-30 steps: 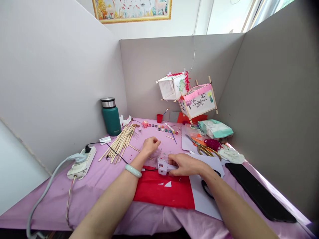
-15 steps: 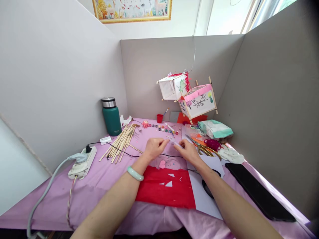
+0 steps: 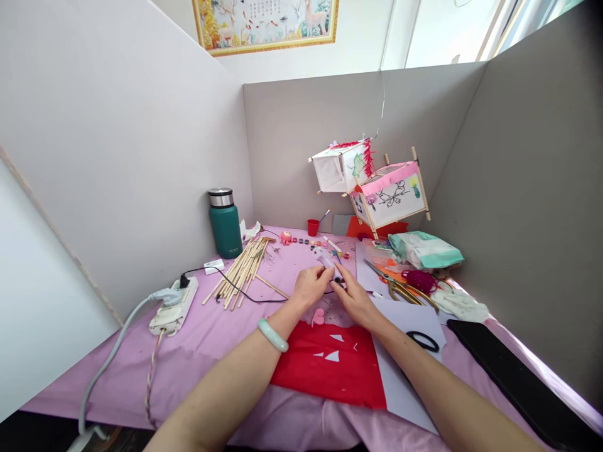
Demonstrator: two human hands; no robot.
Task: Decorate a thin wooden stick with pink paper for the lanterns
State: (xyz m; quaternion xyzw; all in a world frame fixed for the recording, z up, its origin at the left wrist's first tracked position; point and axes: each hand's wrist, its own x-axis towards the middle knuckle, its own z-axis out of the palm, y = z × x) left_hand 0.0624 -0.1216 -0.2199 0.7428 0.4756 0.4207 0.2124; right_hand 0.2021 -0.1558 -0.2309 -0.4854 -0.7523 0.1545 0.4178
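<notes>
— What has changed on the table just now?

— A second ago my right hand [image 3: 354, 300] lay on the small white glue gun near the front, by the red paper sheet [image 3: 332, 364]. Now the glue gun [image 3: 326, 258] is up off the cloth and both my hands have met around it, further in towards the middle of the table. So the pick-up is over, I think, and I am handling the tool itself.

— Who holds it?

— My left hand [image 3: 308, 287] has its fingers curled round the gun's body, a narrow, closed grip. My right hand comes in from the other side, fingertips pinched at its lower end where the black cord [image 3: 245, 295] leaves it. The spot is small and partly covered, so I cannot say for sure whether the right fingers hold the gun or only the cord.

— And where does it sit against your grip?

— Just above my left fingertips, its tip pointing away from me towards the little paint pots [image 3: 311, 242]. The cord trails left to the power strip [image 3: 173, 307] by the left edge, beside the bamboo sticks [image 3: 240, 271]. A small pink heart cut-out [image 3: 318, 317] lies under my hands.
</notes>
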